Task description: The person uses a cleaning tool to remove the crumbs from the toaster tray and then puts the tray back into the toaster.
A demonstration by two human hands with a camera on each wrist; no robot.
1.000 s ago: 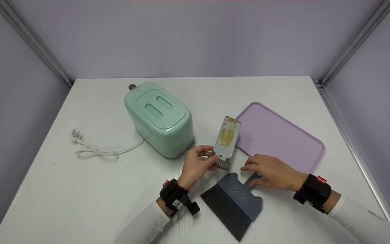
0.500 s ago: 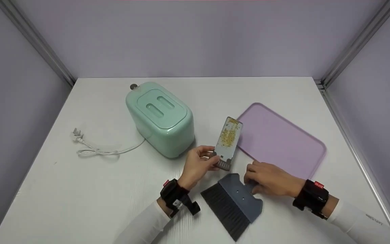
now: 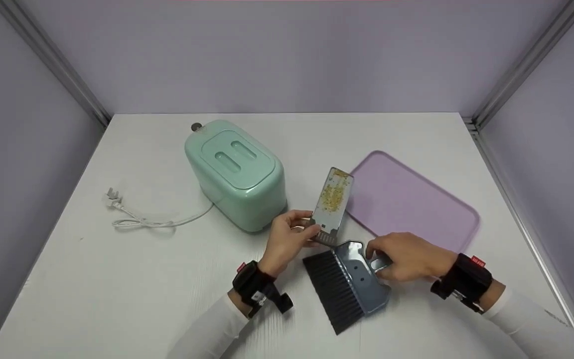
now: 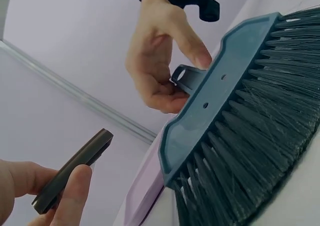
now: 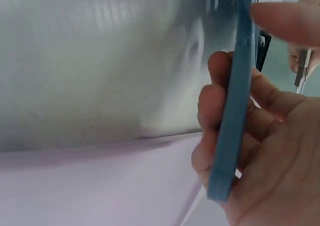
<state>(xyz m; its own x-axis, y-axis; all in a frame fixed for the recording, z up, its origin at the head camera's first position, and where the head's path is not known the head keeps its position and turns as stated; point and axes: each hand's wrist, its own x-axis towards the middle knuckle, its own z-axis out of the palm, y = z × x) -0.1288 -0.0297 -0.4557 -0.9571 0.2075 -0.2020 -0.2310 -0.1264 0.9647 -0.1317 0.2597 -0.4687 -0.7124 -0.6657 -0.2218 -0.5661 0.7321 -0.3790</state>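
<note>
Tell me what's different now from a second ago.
The right hand has taken hold of the brush by its handle; the brush has shifted away from the person and tilted. The left hand still holds the narrow tray. The green appliance and purple tray stayed put.

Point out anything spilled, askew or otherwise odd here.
Yellowish crumbs lie scattered over the small gray tray that the left hand holds; they stand out as litter against its pale, smooth surface. I see no obvious damage.
</note>
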